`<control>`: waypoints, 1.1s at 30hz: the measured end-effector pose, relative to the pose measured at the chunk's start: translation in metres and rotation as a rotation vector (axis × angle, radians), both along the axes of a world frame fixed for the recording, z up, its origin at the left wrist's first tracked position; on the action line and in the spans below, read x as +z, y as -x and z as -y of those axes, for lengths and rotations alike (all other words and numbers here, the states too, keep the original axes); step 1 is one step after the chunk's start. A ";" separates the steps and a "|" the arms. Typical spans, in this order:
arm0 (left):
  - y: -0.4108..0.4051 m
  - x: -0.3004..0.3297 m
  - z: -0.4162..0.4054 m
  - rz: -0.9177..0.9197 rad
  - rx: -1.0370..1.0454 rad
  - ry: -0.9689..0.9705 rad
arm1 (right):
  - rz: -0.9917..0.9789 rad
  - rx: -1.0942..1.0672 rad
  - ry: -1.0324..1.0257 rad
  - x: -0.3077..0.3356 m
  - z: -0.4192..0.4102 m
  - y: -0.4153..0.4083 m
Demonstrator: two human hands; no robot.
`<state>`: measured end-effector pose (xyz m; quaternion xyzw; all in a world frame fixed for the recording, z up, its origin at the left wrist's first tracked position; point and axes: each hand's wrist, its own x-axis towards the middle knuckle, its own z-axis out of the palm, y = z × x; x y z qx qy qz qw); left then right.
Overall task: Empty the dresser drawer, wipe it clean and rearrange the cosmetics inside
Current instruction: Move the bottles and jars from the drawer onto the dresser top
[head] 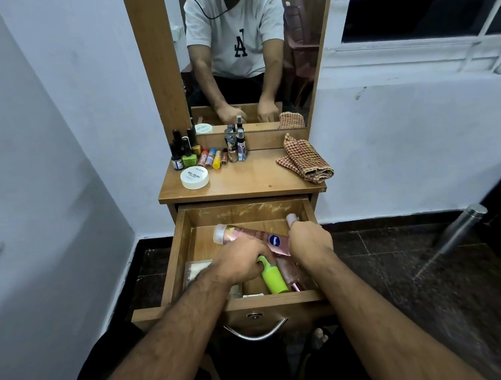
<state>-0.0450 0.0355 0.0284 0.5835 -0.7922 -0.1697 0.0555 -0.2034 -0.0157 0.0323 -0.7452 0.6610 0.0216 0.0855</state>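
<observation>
The wooden drawer is pulled out below the dresser top. Inside lie a pink lotion bottle with a white cap, a lime green bottle, a clear pink bottle and a clear packet at the left. My left hand reaches into the drawer, its fingers curled round the top of the green bottle. My right hand grips a pale pink-capped bottle at the drawer's right side. What lies under both hands is hidden.
On the dresser top stand several nail polish bottles, small tubes, two spray bottles, a white round jar and a folded checked cloth. A mirror rises behind. A metal bottle lies on the dark floor at right.
</observation>
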 end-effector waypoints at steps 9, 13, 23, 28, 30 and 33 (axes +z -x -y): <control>0.005 0.004 -0.004 0.063 -0.145 -0.066 | -0.024 0.141 -0.163 -0.006 0.015 -0.009; 0.005 0.004 -0.003 0.115 -0.169 -0.073 | 0.095 0.117 -0.083 -0.009 0.013 -0.005; -0.008 -0.012 0.005 0.020 -0.025 -0.081 | 0.859 -0.144 0.093 -0.009 0.007 0.013; -0.015 -0.011 0.008 -0.296 0.181 0.075 | 0.984 -0.150 0.207 -0.005 0.004 0.011; -0.016 -0.012 0.008 -0.460 0.274 0.093 | 1.023 -0.142 0.236 -0.002 0.003 0.010; -0.021 -0.012 0.006 -0.727 0.406 0.014 | 1.056 -0.137 0.224 -0.003 0.004 0.011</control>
